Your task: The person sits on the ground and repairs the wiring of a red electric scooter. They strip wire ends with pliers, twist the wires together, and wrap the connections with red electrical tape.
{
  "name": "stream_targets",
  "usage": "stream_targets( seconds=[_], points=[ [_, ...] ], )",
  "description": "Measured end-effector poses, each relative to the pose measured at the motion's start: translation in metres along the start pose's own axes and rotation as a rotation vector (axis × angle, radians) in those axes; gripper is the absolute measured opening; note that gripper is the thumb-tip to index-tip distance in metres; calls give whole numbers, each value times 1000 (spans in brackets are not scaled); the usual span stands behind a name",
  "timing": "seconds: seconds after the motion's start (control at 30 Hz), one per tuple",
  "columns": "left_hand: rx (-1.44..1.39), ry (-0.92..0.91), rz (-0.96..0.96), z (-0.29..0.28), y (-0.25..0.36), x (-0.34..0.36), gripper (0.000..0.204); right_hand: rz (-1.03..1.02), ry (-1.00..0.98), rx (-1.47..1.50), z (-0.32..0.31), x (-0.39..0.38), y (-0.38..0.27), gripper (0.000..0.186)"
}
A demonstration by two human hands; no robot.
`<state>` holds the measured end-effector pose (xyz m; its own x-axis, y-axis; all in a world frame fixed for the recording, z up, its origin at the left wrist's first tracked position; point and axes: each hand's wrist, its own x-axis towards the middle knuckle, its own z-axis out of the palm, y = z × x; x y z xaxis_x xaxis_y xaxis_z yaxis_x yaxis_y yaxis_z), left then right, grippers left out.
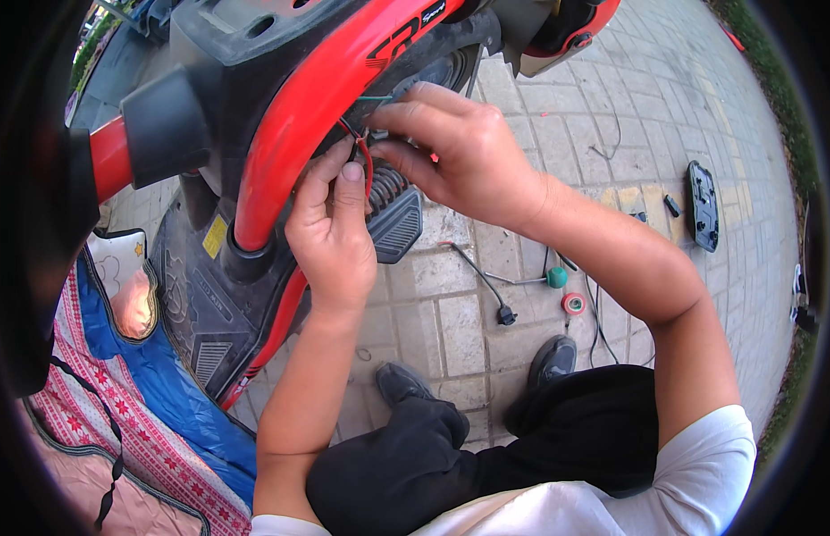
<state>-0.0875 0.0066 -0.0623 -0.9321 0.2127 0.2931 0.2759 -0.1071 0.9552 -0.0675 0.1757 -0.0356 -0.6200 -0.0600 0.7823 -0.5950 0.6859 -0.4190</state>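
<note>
A red and black electric scooter [285, 134] fills the upper left. My left hand [333, 237] is closed, pinching thin red and black wires [370, 168] between thumb and fingertips beside the curved red frame. Just right of it, my right hand [473, 152] has thumb and forefinger drawn together at the same bundle. A thin green wire [375, 97] runs toward the right fingertips. What exactly those fingers grip is partly hidden. Below the wires are a coil spring [390, 193] and a black footrest [400, 230].
On the paving [451, 335] lie a green-handled screwdriver [557, 277], a red tape roll [573, 304], a cable with a black plug [506, 314] and a black plastic cover [702, 205]. A patterned quilted cover [138, 402] hangs at lower left. My shoes [552, 359] stand close by.
</note>
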Motion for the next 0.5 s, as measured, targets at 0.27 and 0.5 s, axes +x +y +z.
stream_targets(
  seconds=[0.27, 0.5],
  points=[
    [18, -13, 5, -4, 2, 1, 23, 298, -114, 168, 12, 11, -5, 11],
    [-135, 22, -37, 7, -2, 10, 17, 1250, -183, 1063, -11, 23, -17, 24]
  ],
)
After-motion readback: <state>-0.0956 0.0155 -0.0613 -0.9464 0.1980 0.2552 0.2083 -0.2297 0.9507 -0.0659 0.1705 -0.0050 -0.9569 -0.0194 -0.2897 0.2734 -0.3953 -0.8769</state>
